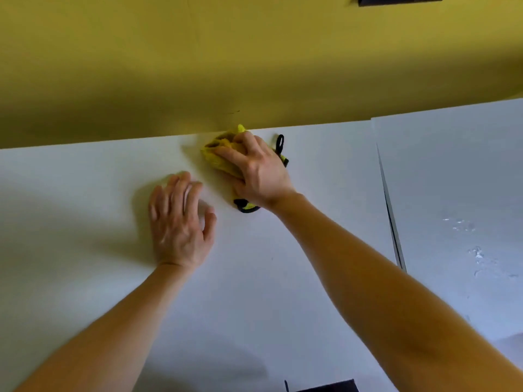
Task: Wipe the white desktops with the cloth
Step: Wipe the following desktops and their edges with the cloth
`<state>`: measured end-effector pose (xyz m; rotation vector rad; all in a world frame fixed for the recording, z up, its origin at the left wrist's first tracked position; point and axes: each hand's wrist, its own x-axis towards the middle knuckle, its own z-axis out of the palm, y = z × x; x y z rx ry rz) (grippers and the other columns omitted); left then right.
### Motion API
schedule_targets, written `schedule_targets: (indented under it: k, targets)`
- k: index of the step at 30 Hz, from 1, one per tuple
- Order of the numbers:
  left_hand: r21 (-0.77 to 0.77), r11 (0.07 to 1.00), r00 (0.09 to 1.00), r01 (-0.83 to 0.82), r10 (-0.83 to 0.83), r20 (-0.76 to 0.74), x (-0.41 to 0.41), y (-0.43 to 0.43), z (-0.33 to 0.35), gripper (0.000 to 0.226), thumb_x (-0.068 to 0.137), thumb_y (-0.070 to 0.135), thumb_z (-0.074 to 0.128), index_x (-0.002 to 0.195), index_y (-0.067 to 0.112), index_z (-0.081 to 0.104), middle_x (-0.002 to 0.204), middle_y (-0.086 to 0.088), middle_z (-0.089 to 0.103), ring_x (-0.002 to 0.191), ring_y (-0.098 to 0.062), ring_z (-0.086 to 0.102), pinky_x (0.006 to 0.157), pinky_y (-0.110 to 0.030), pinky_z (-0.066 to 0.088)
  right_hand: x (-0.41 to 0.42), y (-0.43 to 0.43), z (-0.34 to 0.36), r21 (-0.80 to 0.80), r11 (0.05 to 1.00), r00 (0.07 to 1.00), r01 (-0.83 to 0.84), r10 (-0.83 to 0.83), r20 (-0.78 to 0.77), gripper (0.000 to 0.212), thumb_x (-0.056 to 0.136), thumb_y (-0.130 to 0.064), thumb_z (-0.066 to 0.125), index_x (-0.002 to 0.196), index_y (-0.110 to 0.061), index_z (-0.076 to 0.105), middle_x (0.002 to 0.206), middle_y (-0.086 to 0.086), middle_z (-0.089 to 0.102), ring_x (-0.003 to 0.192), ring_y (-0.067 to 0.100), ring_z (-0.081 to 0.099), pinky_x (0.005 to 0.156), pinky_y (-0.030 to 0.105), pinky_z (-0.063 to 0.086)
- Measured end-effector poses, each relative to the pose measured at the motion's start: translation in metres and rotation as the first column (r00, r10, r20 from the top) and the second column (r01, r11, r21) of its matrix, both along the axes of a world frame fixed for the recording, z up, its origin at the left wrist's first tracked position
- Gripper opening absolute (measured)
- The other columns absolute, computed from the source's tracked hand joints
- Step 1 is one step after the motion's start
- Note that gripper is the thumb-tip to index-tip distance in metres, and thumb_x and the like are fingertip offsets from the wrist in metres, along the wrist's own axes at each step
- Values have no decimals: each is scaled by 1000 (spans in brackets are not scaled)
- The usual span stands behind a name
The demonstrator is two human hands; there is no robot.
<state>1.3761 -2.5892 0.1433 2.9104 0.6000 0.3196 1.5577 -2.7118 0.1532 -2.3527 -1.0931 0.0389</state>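
Cloth: bunched yellow microfibre cloth (218, 158) with black edging, 12 o'clock on the white laminate worktop (254, 292).
Right hand (256, 169): gripping it.
Left hand (181, 222): flat, fingers spread.
Risk: so small a wad may skip the white flecks (478, 253) at 3 o'clock.

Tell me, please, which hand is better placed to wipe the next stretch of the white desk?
The right hand: it grips the yellow cloth against the desk near the back edge. The left hand lies flat beside it, holding nothing.
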Motion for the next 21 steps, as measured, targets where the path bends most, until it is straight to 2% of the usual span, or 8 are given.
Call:
schedule_targets:
  k: [3, 6, 7, 8, 11, 13, 17, 21]
  targets:
    - [29, 1000, 1000, 4, -4, 3, -1, -2, 2, 51, 110, 38, 47, 158, 22, 55, 171, -9, 42, 157, -36, 40, 128, -60, 29, 43, -107, -2, -48, 953, 954, 299, -298, 37, 45, 100, -42, 66, 143, -29, 68, 138, 15, 58, 124, 40, 60, 101, 49, 55]
    - [67, 998, 1000, 13, -14, 18, 0, -4, -3, 48, 109, 36, 50, 155, 24, 59, 170, -11, 43, 155, -40, 42, 127, -59, 29, 67, -185, -4, -41, 673, 674, 738, -738, 22, 48, 96, -34, 64, 143, -26, 65, 135, 17, 56, 118, 42, 59, 99, 51, 54]
    - [86, 996, 1000, 14, -14, 6, 2, -5, -4, 47, 109, 36, 51, 153, 23, 60, 169, -12, 44, 154, -41, 43, 127, -59, 30, 63, -186, -7, -63, 579, 581, 813, -814, 14, 49, 93, -30, 64, 141, -23, 65, 133, 20, 56, 115, 44, 59, 98, 53, 53]
    - [99, 995, 1000, 6, -5, -8, 2, -6, -3, 47, 108, 36, 50, 152, 21, 61, 168, -13, 46, 152, -41, 44, 127, -59, 30, 53, -177, -10, -72, 558, 560, 827, -828, 14, 50, 90, -27, 64, 140, -22, 65, 132, 21, 56, 113, 45, 58, 98, 52, 52]
    - [120, 992, 999, -41, 43, -14, 10, -26, 6, 47, 108, 38, 48, 148, 16, 60, 163, -13, 50, 149, -40, 47, 126, -59, 30, 13, -140, -3, -57, 877, 879, 477, -477, 15, 50, 92, -22, 72, 141, -24, 67, 128, 18, 55, 114, 42, 57, 101, 50, 50]
    - [79, 996, 999, 40, -38, -21, 30, -61, 9, 53, 109, 40, 49, 155, 16, 56, 167, -12, 47, 154, -37, 44, 127, -60, 28, 2, -147, 2, -82, 964, 967, 254, -256, -15, 58, 89, -19, 76, 145, -29, 66, 133, 14, 54, 118, 39, 56, 103, 49, 50]
    - [-53, 952, 951, 301, -304, -56, 82, -135, 7, 64, 108, 46, 49, 169, 27, 39, 179, -8, 26, 167, -27, 21, 130, -63, 22, -26, -205, 5, -105, 902, 902, 419, -426, -65, 56, 92, -22, 67, 147, -28, 65, 135, 13, 55, 119, 38, 56, 105, 50, 49]
    - [-67, 948, 946, 312, -317, -66, 89, -135, -4, 67, 106, 54, 52, 169, 33, 38, 181, -2, 20, 169, -23, 15, 132, -61, 19, -45, -242, -1, -84, 870, 869, 486, -491, -63, 50, 95, -20, 68, 145, -23, 66, 133, 16, 54, 117, 40, 56, 105, 52, 49]
